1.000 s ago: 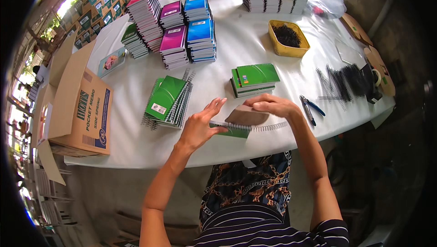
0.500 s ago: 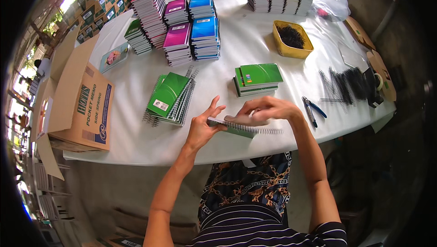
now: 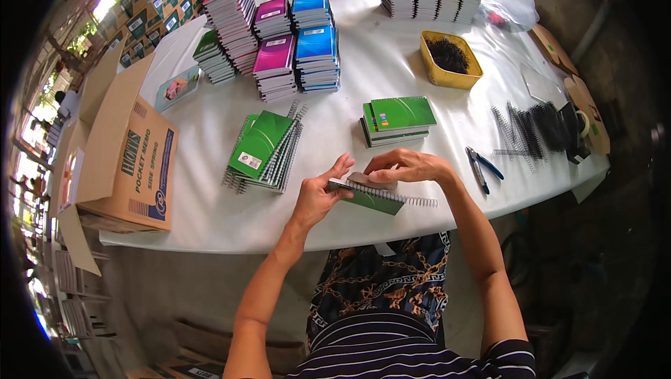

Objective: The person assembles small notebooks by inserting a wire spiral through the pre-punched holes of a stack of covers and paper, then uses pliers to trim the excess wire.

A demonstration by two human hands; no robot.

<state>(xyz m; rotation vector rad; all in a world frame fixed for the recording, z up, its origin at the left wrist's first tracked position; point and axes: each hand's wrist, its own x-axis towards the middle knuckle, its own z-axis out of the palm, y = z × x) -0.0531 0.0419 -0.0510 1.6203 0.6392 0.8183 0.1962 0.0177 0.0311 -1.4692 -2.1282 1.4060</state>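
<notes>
- The left hand point(image 3: 321, 196) pinches the left end of a green notebook point(image 3: 377, 202) between thumb and fingers.
- The right hand point(image 3: 411, 167) grips a greyish-brown block point(image 3: 381, 184) against the notebook's coil point(image 3: 424, 203) (its loose end sticks out to the right).
- The notebook is at the near side of the white table point(image 3: 328, 124), between a left notebook pile point(image 3: 262, 142) and pliers point(image 3: 479, 169) at right.
- Farther off stands a yellow tub point(image 3: 456, 80).
</notes>
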